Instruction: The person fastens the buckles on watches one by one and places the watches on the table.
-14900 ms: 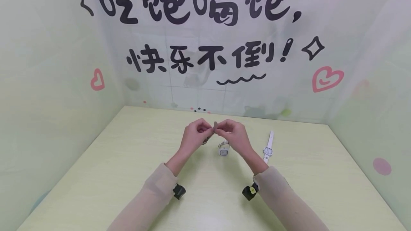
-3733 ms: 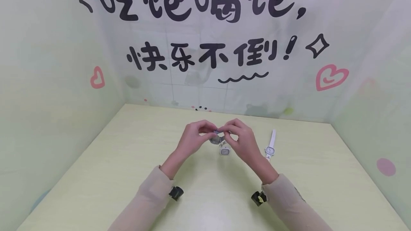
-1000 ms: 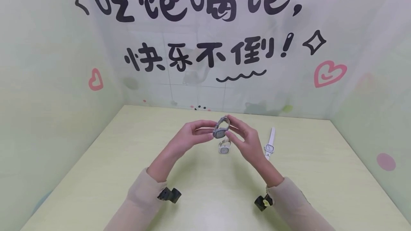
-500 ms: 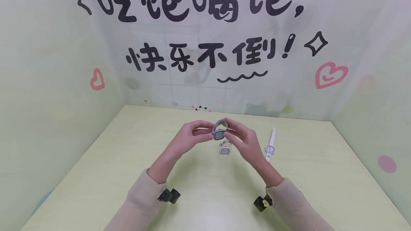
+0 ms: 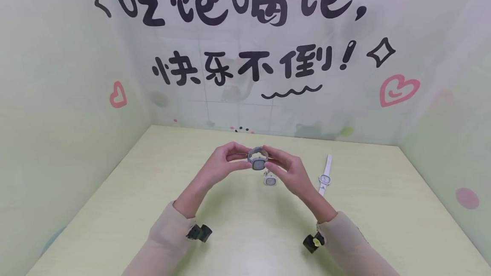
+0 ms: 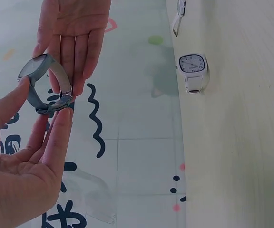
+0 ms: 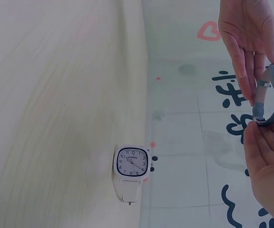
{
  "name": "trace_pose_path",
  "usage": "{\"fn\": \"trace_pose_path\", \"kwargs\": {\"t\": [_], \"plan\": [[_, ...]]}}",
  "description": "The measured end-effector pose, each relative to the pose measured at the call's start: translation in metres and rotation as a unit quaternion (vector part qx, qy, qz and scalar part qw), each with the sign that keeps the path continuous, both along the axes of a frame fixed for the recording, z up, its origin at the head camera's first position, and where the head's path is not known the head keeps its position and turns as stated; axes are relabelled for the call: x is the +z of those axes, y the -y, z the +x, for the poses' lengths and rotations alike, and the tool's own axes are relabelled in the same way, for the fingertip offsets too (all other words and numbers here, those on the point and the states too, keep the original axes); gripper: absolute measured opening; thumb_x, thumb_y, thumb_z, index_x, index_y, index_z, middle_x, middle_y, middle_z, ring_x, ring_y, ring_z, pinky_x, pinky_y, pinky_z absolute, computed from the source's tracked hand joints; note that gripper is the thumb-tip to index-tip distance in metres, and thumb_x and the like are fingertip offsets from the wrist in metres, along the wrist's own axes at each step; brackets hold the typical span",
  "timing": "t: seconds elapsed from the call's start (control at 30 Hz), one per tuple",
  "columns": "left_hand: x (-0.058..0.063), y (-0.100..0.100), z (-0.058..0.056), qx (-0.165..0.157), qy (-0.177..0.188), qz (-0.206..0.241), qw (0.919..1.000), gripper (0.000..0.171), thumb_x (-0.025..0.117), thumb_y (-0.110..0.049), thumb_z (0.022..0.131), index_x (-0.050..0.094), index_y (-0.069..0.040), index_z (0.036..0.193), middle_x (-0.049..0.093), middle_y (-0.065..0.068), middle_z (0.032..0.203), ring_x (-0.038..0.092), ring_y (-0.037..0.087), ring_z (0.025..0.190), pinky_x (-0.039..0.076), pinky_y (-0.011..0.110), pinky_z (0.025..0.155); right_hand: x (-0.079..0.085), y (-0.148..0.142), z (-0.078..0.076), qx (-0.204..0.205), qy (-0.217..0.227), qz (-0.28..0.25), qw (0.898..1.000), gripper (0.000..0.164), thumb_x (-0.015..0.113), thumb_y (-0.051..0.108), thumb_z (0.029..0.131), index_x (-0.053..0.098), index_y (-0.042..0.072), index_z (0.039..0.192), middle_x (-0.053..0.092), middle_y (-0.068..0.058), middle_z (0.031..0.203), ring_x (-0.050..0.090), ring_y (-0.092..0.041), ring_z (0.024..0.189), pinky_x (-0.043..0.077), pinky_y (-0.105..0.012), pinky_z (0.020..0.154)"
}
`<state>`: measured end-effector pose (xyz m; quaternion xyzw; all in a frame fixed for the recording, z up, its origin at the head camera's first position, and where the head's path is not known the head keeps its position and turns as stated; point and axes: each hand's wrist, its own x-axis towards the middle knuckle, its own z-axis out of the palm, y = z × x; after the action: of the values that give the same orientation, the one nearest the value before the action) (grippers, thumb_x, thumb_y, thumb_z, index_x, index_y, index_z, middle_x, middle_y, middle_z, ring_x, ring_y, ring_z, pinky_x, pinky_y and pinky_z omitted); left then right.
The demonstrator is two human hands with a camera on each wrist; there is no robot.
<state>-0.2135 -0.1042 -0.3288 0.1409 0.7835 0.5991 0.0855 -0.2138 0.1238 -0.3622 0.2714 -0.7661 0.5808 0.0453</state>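
Note:
A grey-blue wristwatch (image 5: 258,164) is held above the table, its strap formed into a loop and its square dial towards the head camera. My left hand (image 5: 224,161) pinches its left side between thumb and fingers. On the opposite side, my right hand (image 5: 287,169) grips it by thumb and fingertips. The left wrist view shows the buckle (image 6: 63,97) on the looped strap of the same watch. Just below and behind the hands, a white watch (image 5: 270,180) stands on the table, its strap looped and partly hidden.
Another white watch (image 5: 325,179) lies stretched out on the table (image 5: 161,191), right of my right hand. Printed cloth walls (image 5: 238,114) enclose the table at the back and both sides. A black wrist camera (image 5: 201,233) sits on the left sleeve; the right sleeve has one too.
The grey-blue watch has moved slightly left and down over the last second, its dial turning to face the head camera. Earlier, both hands were pinching its strap; now they hold its sides.

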Motion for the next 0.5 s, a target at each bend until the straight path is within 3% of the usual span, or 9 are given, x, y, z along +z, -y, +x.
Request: {"fn": "trace_pose_path", "kwargs": {"t": [0.23,0.5], "plan": [[0.001,0.005,-0.001,-0.004,-0.013,-0.033,0.9994,0.048,0.075,-0.015,0.089,0.059,-0.005,0.132,0.065,0.015,0.132,0.062,0.029,0.125,0.053,0.042,0.103,0.001,0.001,-0.004,0.016,-0.026,0.029,0.999,0.045,0.064,0.006,0.095,0.055,-0.001,0.139,0.062,-0.020,0.136,0.063,-0.037,0.121,0.051,-0.043,0.103],[-0.002,0.009,-0.006,0.007,-0.028,-0.061,0.9977,0.046,0.076,-0.013,0.088,0.061,-0.004,0.130,0.066,0.016,0.130,0.063,0.030,0.123,0.055,0.039,0.098,0.003,0.002,-0.013,0.035,-0.035,0.064,0.997,0.047,0.067,0.005,0.094,0.055,-0.002,0.138,0.062,-0.020,0.135,0.062,-0.037,0.124,0.051,-0.041,0.104]]}}
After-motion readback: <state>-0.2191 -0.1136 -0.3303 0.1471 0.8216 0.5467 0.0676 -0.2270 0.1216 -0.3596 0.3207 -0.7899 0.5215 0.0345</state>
